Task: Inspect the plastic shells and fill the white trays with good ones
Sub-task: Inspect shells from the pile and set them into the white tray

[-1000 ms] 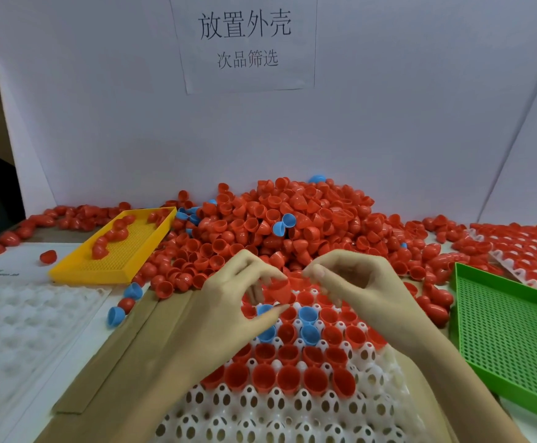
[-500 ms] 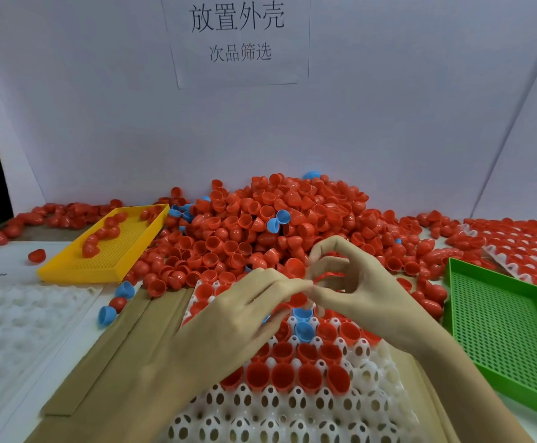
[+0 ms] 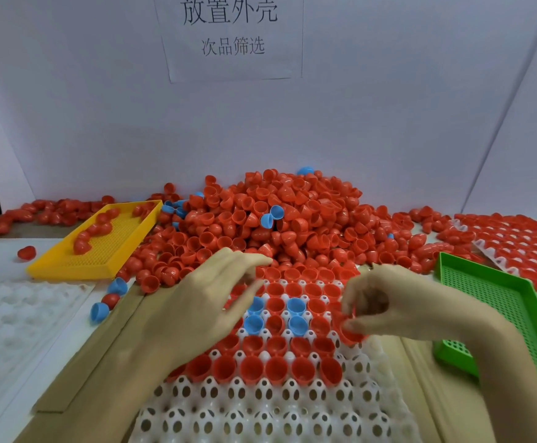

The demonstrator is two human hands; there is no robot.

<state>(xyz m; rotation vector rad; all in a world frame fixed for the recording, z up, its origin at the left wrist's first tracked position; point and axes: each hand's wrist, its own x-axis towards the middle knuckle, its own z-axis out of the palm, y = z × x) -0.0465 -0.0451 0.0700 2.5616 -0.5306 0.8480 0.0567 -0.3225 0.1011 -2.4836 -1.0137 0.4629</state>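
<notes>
The right hand (image 3: 398, 302) pinches a red shell (image 3: 352, 330) between thumb and curled fingers, at the 3 o'clock edge of the white tray (image 3: 260, 410). The left hand (image 3: 203, 302) hovers over the tray's 9 o'clock side, fingers loosely spread, holding nothing. Red and four blue shells (image 3: 296, 306) fill the tray's far rows. The shell pile (image 3: 276, 219) lies at 12 o'clock, the yellow tray (image 3: 101, 270) at 10, the green tray (image 3: 516, 282) at 3.

Shell pile (image 3: 280, 225) at bench centre, behind the partly filled tray (image 3: 292, 394). Left: mesh basket (image 3: 101, 247) holding shells, with an empty tray (image 3: 11, 314) before it. Right: a second basket (image 3: 500, 302), a filled tray (image 3: 523, 238) behind it.
</notes>
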